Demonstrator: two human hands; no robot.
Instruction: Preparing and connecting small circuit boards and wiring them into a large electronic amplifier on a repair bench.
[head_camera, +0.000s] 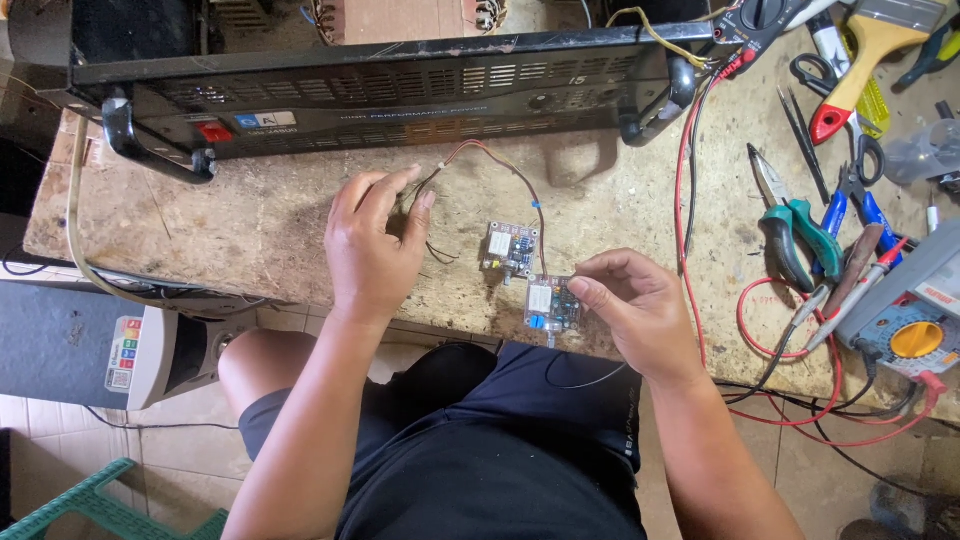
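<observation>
right hand (640, 305) pinching a small circuit board (551, 303), left hand (375, 245) gripping thin wires (440, 180) (second board (510, 248) between), worn workbench (250, 215)

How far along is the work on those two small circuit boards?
Done: one small board lies on the bench, red wire attached. In hand: right hand pinches the second board; left hand fingers thin wires. Left: the amplifier sits apart, unconnected.
</observation>
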